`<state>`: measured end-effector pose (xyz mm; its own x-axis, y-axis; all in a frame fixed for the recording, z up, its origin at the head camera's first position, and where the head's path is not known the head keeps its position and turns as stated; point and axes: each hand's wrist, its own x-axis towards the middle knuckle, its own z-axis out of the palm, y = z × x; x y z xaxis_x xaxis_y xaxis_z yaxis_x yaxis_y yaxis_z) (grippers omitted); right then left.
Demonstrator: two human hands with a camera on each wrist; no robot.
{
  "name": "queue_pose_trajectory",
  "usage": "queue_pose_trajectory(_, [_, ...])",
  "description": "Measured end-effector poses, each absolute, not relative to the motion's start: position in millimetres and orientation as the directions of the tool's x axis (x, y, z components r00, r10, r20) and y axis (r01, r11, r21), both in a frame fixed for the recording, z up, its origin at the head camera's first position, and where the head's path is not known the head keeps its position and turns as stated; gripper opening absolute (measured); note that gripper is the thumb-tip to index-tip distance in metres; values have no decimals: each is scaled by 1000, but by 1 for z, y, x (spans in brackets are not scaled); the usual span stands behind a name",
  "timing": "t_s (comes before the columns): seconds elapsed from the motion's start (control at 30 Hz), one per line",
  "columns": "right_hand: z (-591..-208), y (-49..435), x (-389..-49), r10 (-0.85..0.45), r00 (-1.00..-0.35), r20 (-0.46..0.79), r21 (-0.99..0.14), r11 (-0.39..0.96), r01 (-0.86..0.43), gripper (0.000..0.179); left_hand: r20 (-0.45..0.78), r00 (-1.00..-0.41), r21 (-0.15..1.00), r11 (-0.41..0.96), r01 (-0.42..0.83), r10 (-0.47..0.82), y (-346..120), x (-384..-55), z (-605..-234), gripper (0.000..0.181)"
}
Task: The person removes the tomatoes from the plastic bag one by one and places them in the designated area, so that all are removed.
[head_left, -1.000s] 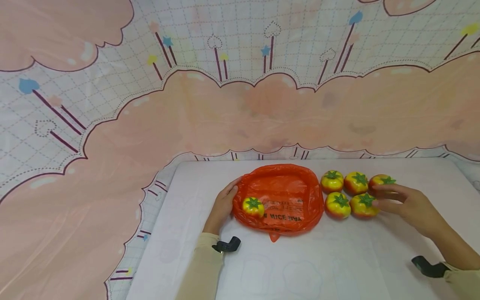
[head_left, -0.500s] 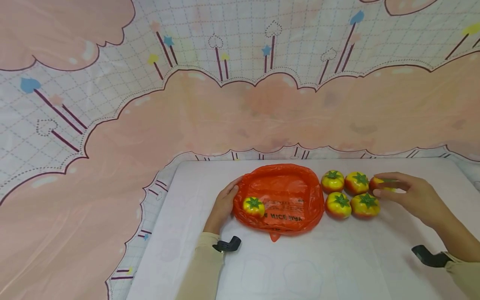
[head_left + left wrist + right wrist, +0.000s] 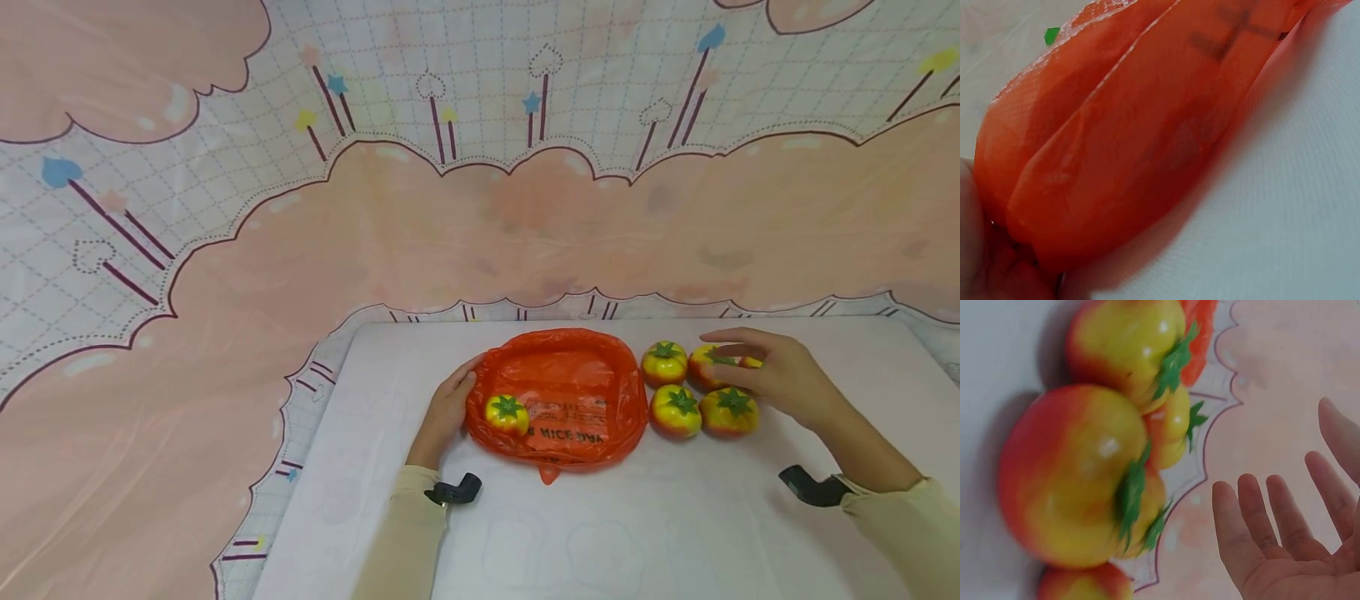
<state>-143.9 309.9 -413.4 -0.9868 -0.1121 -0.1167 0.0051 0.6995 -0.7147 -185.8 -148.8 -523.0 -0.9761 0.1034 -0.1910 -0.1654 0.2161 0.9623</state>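
A red plastic bag [image 3: 636, 392] lies spread with its mouth up, one red-yellow tomato [image 3: 507, 414] with a green star-shaped top inside it at the left. My left hand [image 3: 447, 408] holds the bag's left rim; in the left wrist view the fingers [image 3: 1013, 275] are at the bag's folded edge. Several similar tomatoes [image 3: 676, 411] sit in two rows just right of the bag. Over the back row hovers my right hand [image 3: 787, 379], partly hiding two tomatoes. Its fingers are spread and hold nothing in the right wrist view, apart from the nearest tomato [image 3: 1072, 475].
Everything lies on a white-covered table [image 3: 555, 533]. Behind its far edge hangs a pink and white patterned cloth [image 3: 525, 225]. Black wrist-worn devices [image 3: 813, 486] sit on both forearms.
My right hand has moved left and slightly back, from the rightmost back tomato towards the middle back one. The left hand, bag and tomatoes have stayed in place.
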Motion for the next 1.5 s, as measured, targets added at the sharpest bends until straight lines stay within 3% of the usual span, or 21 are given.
queue_pose_trajectory(0.67, [-411, 264, -161, -211, -974, -86, -793, 606, -61, 54, -199, -975, 961, 214, -174, 101, -149, -187, -525, 35])
queue_pose_trajectory(0.9, [-414, 251, -167, -229, -963, -141, -839, 544, -6, 57, -200, -974, 961, 215, -175, 102, -149, -187, -525, 35])
queue_pose_trajectory(1.5, [-415, 219, -182, -309, -942, -132, -850, 524, -53, 62, -193, -976, 961, 220, -167, 104, -150, -188, -526, 36])
